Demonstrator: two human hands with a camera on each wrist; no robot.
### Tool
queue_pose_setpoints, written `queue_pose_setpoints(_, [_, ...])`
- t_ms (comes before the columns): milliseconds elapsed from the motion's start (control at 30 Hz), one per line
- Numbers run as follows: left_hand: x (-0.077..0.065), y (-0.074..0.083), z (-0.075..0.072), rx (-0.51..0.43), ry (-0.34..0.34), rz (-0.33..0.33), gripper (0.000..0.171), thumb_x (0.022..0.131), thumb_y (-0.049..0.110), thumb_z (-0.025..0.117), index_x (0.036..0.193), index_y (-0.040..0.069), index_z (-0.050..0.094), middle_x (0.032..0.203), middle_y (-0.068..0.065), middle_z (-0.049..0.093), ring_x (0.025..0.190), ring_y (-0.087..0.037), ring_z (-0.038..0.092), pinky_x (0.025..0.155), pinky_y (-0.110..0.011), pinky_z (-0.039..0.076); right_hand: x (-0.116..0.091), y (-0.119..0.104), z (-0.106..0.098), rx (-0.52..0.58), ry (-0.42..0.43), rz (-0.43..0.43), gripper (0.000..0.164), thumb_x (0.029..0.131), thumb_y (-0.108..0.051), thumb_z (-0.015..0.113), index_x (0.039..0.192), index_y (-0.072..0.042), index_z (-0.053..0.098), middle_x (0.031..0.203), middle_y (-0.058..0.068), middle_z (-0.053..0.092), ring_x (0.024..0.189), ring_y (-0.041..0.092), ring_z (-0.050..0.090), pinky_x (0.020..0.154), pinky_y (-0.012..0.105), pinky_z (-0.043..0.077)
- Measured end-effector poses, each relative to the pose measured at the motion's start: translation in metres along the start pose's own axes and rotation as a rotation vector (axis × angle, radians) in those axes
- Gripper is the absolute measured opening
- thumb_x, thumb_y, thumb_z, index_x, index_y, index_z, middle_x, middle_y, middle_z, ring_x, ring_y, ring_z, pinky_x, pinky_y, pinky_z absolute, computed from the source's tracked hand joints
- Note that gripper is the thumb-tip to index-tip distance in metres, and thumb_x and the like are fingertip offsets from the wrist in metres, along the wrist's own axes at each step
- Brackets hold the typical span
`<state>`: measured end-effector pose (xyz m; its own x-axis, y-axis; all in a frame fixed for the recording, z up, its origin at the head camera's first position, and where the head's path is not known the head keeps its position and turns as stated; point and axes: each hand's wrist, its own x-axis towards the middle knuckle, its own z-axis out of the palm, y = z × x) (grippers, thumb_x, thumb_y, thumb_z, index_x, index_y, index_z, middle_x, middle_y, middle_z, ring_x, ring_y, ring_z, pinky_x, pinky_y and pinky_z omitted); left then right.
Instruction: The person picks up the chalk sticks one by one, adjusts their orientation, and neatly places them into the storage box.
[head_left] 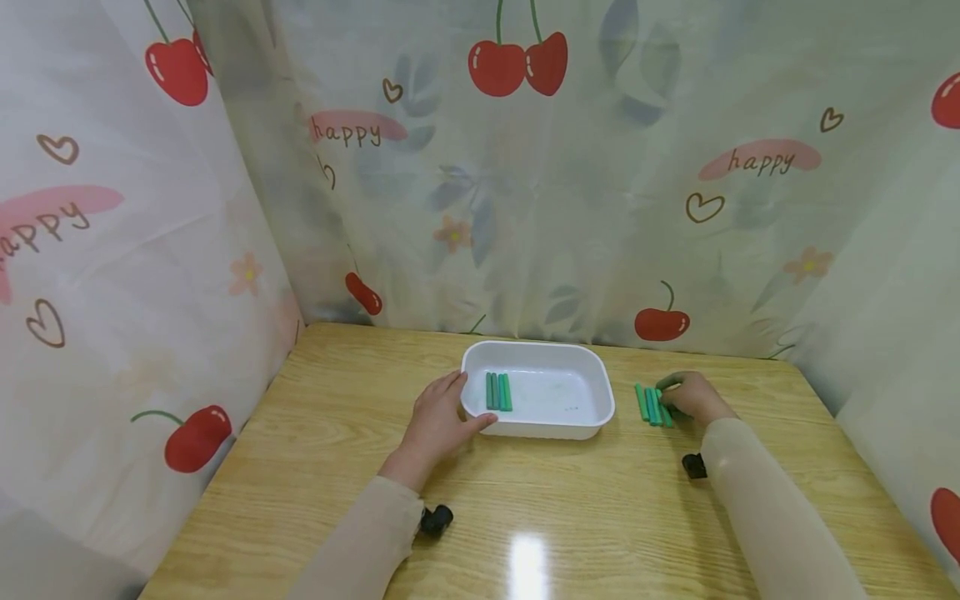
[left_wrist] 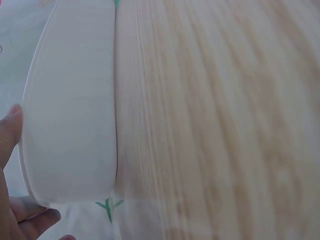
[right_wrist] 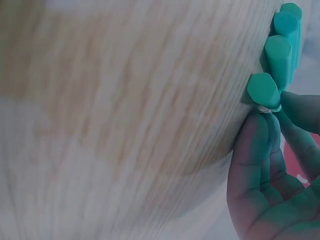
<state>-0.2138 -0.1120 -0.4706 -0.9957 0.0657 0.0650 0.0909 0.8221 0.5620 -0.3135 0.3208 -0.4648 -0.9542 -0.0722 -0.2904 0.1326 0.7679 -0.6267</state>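
A white plastic tub (head_left: 547, 431) stands on the table, with several green sticks (head_left: 498, 392) lying side by side at its left end. My left hand (head_left: 438, 419) holds the tub's near left corner, thumb on the front rim and fingers at the left side. To the right of the tub lies a short row of more green sticks (head_left: 649, 406), smooth and crayon-like. At the right end of that row, my right hand (head_left: 699, 398) pinches one green stick (right_wrist: 263, 90) between thumb and fingers, down at the tabletop. Its other sticks stand just beyond in the right wrist view.
The wooden table (head_left: 570, 508) backs onto a hanging cloth (head_left: 525, 208) printed with cherries and hearts. Similar cloth hangs on both sides. A small black camera (head_left: 436, 521) sits at the left wrist, another black camera (head_left: 694, 466) at the right.
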Motion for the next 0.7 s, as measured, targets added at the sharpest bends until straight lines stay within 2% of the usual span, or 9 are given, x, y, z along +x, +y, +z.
queue_pose_setpoints(167, [0.000, 0.000, 0.000, -0.003, 0.002, 0.000, 0.097, 0.083, 0.064, 0.070, 0.155, 0.008, 0.037, 0.160, -0.009, 0.035, 0.147, -0.032, 0.029, 0.119, -0.051, 0.023, -0.001, -0.002, -0.002, -0.070, -0.012, -0.004, 0.046, 0.091, -0.009, 0.062, 0.132, 0.011, 0.055, 0.130, 0.034, 0.052, 0.100, 0.034, 0.054, 0.087, 0.046, 0.048])
queue_pose_setpoints(300, [0.000, 0.000, 0.000, -0.004, 0.007, 0.007, 0.096, 0.084, 0.063, 0.071, 0.155, 0.007, 0.037, 0.159, -0.009, 0.036, 0.147, -0.032, 0.030, 0.119, -0.051, 0.023, -0.004, -0.002, -0.003, -0.078, -0.010, -0.010, 0.044, 0.090, -0.009, 0.062, 0.129, 0.012, 0.057, 0.124, 0.033, 0.056, 0.095, 0.031, 0.057, 0.084, 0.044, 0.049])
queue_pose_setpoints(467, [-0.001, 0.001, -0.002, 0.000, 0.001, 0.011, 0.096, 0.084, 0.063, 0.070, 0.155, 0.007, 0.037, 0.159, -0.010, 0.036, 0.146, -0.032, 0.030, 0.119, -0.051, 0.023, -0.011, 0.001, -0.005, 0.062, -0.030, 0.013, 0.043, 0.092, -0.005, 0.061, 0.129, 0.016, 0.054, 0.113, 0.026, 0.060, 0.083, 0.023, 0.059, 0.074, 0.036, 0.052])
queue_pose_setpoints(567, [-0.001, 0.001, -0.002, 0.004, 0.003, 0.021, 0.096, 0.084, 0.064, 0.070, 0.154, 0.006, 0.038, 0.159, -0.010, 0.037, 0.146, -0.032, 0.030, 0.119, -0.051, 0.024, -0.017, 0.004, -0.009, 0.153, -0.049, 0.045, 0.045, 0.095, -0.006, 0.060, 0.133, 0.016, 0.050, 0.114, 0.024, 0.059, 0.084, 0.022, 0.059, 0.075, 0.036, 0.053])
queue_pose_setpoints(700, [-0.001, 0.000, -0.002, -0.003, 0.011, 0.033, 0.095, 0.085, 0.062, 0.070, 0.154, 0.005, 0.038, 0.158, -0.011, 0.037, 0.146, -0.033, 0.031, 0.119, -0.052, 0.024, -0.026, 0.006, -0.014, 0.197, -0.052, 0.072, 0.049, 0.098, -0.011, 0.060, 0.138, 0.014, 0.047, 0.119, 0.022, 0.058, 0.088, 0.020, 0.059, 0.077, 0.035, 0.052])
